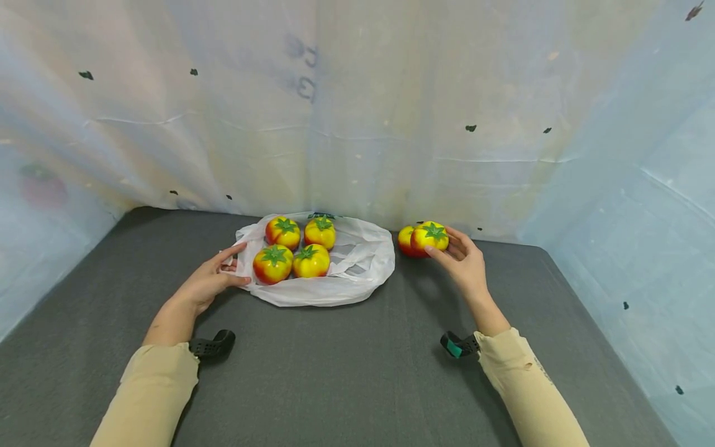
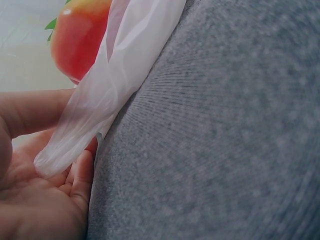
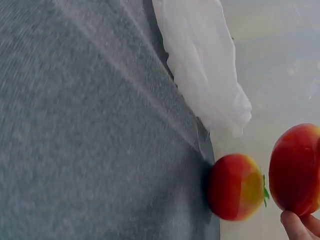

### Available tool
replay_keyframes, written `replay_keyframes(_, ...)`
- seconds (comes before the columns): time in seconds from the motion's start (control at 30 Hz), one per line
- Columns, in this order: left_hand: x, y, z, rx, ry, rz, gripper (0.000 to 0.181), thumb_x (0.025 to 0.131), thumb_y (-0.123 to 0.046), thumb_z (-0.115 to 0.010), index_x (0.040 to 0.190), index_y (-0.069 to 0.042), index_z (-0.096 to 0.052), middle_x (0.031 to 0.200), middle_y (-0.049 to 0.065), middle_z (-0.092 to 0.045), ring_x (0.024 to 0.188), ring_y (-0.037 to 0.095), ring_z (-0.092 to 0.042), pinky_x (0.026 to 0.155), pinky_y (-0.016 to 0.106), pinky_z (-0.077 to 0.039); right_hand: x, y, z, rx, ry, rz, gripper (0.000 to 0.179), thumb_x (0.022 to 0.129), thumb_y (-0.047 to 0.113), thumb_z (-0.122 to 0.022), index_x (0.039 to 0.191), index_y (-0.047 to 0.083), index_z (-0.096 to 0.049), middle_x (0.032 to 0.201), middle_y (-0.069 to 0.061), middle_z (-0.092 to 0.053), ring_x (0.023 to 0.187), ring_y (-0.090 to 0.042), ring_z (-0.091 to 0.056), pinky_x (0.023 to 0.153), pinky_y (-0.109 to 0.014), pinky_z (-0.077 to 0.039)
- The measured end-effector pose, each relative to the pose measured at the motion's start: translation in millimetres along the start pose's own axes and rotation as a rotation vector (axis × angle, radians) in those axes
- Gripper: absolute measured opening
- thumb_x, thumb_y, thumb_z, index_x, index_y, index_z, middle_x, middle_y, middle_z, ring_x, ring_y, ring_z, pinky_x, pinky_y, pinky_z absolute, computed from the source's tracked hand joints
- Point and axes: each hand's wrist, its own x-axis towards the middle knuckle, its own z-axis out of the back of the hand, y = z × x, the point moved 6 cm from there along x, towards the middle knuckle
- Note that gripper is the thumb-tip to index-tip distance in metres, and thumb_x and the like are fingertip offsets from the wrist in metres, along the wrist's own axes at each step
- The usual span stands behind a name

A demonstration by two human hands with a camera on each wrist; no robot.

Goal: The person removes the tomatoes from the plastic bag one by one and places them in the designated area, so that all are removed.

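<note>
Raised fruit: the held fruit (image 1: 430, 237), red and yellow with a green leafy crown, is up off the table, right of the bag, crown uppermost in the head view
Right hand: the right hand (image 1: 465, 264) is partly closed about the held fruit; thumb on the near side, fingers at the far right side; the right wrist view shows a fingertip against its red skin
Neighbour: the second fruit (image 3: 236, 187) sits on the table just beside the bag; the head view shows it partly hidden behind the held fruit, while the right wrist view shows a narrow gap between the two
Bag: the white plastic bag (image 1: 321, 297) lies spread with its mouth open, near the back of the table
Inside the bag: four fruits of the same kind, crowns up; back-left fruit (image 1: 283, 233), back-right fruit (image 1: 320, 233), front-left fruit (image 1: 272, 265), front-right fruit (image 1: 311, 262)
Left hand: the left hand (image 1: 208, 282) holds the bag's left edge; thumb and forefinger spread apart, other fingers bent; plastic hangs into the palm
Wrists: a black band (image 1: 212, 345) on the left; another band (image 1: 459, 346), with a green patch, on the right; pale yellow sleeves (image 1: 148, 391) behind both
Surroundings: dark grey table (image 1: 335, 379); whitish plastic sheeting (image 1: 385, 93) behind, bearing small dark spots
</note>
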Motion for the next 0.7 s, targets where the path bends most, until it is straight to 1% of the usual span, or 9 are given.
replay_keyframes(0.1, -0.5, 0.0, 0.6, -0.004, 0.005, 0.006, 0.089, 0.087, -0.011, -0.067, 0.155, -0.020, -0.010, 0.154, 0.028, 0.000, 0.126, 0.042, -0.020, 0.104, 0.056, -0.027, 0.5, -3.1, 4.5, -0.002, -0.003, -0.002, 0.069, 0.084, 0.028, -0.074, 0.143, 0.011, -0.044, 0.144, -0.012, -0.047, 0.129, -0.025, -0.048, 0.103, -0.039, -0.041)
replay_keyframes(0.13, -0.3, 0.1, 0.4, -0.006, 0.004, 0.006, 0.088, 0.087, -0.011, -0.067, 0.155, -0.020, -0.011, 0.153, 0.028, -0.002, 0.126, 0.041, -0.020, 0.104, 0.055, -0.027, 0.9, -4.4, 6.0, -0.002, -0.005, -0.003, 0.069, 0.084, 0.028, -0.074, 0.143, 0.011, -0.044, 0.144, -0.012, -0.047, 0.129, -0.024, -0.049, 0.103, -0.039, -0.042)
replay_keyframes(0.27, 0.6, 0.1, 0.1, 0.001, -0.005, -0.009, 0.087, 0.087, -0.010, -0.067, 0.155, -0.019, -0.013, 0.146, 0.027, -0.013, 0.122, 0.038, -0.023, 0.096, 0.045, -0.033, 2.6, -11.1, 11.5, -0.009, -0.011, -0.023, 0.070, 0.084, 0.028, -0.074, 0.144, 0.011, -0.043, 0.144, -0.012, -0.047, 0.129, -0.023, -0.049, 0.102, -0.039, -0.042)
replay_keyframes(0.37, 1.0, 0.4, 0.4, 0.007, -0.010, -0.021, 0.086, 0.087, -0.010, -0.067, 0.155, -0.018, -0.014, 0.140, 0.025, -0.018, 0.119, 0.036, -0.025, 0.090, 0.038, -0.032, 4.0, -16.0, 15.4, -0.025, -0.017, -0.040, 0.071, 0.084, 0.030, -0.074, 0.145, 0.012, -0.042, 0.145, -0.011, -0.046, 0.129, -0.024, -0.049, 0.102, -0.040, -0.042)
replay_keyframes(0.47, 0.7, 0.5, 0.9, 0.011, -0.011, -0.025, 0.086, 0.087, -0.010, -0.067, 0.155, -0.017, -0.014, 0.139, 0.025, -0.019, 0.119, 0.037, -0.024, 0.088, 0.036, -0.032, 4.8, -20.1, 19.5, -0.038, -0.029, -0.052, 0.071, 0.084, 0.031, -0.073, 0.145, 0.013, -0.041, 0.145, -0.013, -0.045, 0.130, -0.026, -0.048, 0.102, -0.042, -0.042)
replay_keyframes(0.7, 0.0, -0.9, 0.0, 0.020, -0.015, -0.023, 0.086, 0.087, -0.010, -0.067, 0.155, -0.017, -0.014, 0.140, 0.025, -0.019, 0.119, 0.037, -0.024, 0.088, 0.036, -0.032, 7.3, -30.7, 29.8, -0.066, -0.065, -0.096, 0.072, 0.084, 0.032, -0.073, 0.146, 0.013, -0.040, 0.147, -0.016, -0.042, 0.132, -0.030, -0.045, 0.104, -0.044, -0.040)
